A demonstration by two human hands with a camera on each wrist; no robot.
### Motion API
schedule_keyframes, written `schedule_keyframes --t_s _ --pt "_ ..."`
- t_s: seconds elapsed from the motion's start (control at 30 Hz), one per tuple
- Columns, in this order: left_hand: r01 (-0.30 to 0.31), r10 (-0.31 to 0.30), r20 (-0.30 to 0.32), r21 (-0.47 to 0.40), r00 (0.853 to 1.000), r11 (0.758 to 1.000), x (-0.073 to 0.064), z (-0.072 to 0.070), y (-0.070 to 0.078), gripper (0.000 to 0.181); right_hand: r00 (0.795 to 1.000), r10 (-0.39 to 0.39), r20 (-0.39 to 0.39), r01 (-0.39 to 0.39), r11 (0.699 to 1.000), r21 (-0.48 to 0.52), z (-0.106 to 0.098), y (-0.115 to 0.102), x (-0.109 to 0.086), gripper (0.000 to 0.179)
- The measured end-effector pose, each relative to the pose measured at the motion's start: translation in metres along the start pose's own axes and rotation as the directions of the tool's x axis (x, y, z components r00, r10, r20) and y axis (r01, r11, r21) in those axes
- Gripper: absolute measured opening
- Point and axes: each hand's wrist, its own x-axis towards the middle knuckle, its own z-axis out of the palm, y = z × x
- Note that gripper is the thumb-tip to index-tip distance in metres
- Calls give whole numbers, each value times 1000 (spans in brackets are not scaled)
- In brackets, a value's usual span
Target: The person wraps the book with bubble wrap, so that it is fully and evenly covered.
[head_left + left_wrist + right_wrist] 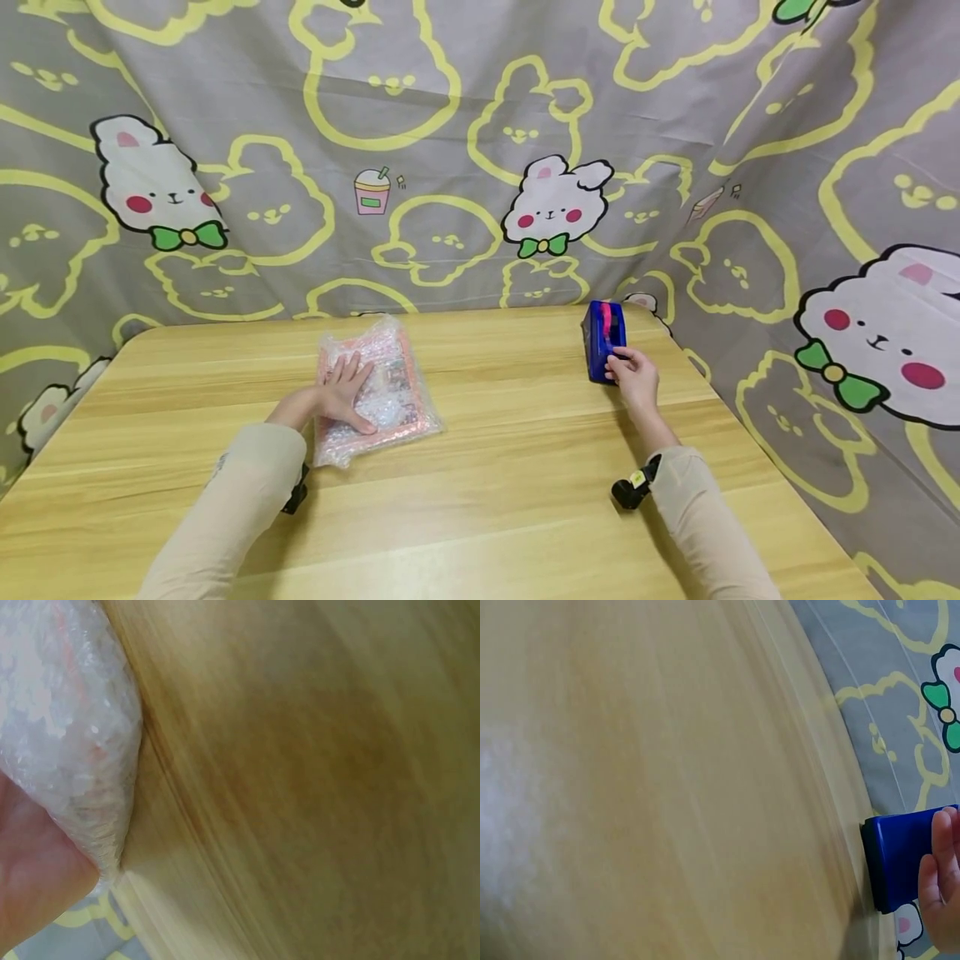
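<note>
My left hand point(345, 398) lies spread, palm down, on a package wrapped in bubble wrap point(401, 421), with pinkish-orange edges showing through the clear plastic. In the left wrist view, part of the palm point(37, 862) presses against the wrapped package point(75, 727). At the far right stands a blue tape dispenser point(596, 346) with a pink roll point(607, 321) in it. The thumb and forefinger of my right hand point(637, 379) pinch at the tape at the dispenser's near end. In the right wrist view, fingers point(946, 859) overlap the blue dispenser point(901, 851).
Both items are on a light wood-grain table point(495, 483). A grey curtain point(450, 108) with yellow outlines and white bunny prints hangs along the back and right side. Small black cameras point(632, 493) sit at both wrists.
</note>
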Motion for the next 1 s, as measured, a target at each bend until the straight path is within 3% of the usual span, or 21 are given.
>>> schedule_keyframes --t_s 0.2,0.43,0.6,1.0 --pt "-1 1 5 -7 1000 1000 2 1 -1 129 1000 -17 -13 17 1000 16 0 5 1 29" --pt "0 0 -14 6 1000 1000 0 -1 1 125 999 19 -32 -19 1000 -16 2 3 3 28" --pt "6 -6 -12 6 1000 1000 -1 -1 1 125 1000 12 -10 -12 999 39 2 5 4 30" --pt "8 -9 4 8 1000 1000 7 6 -12 133 998 56 -24 -54 995 86 4 2 4 28"
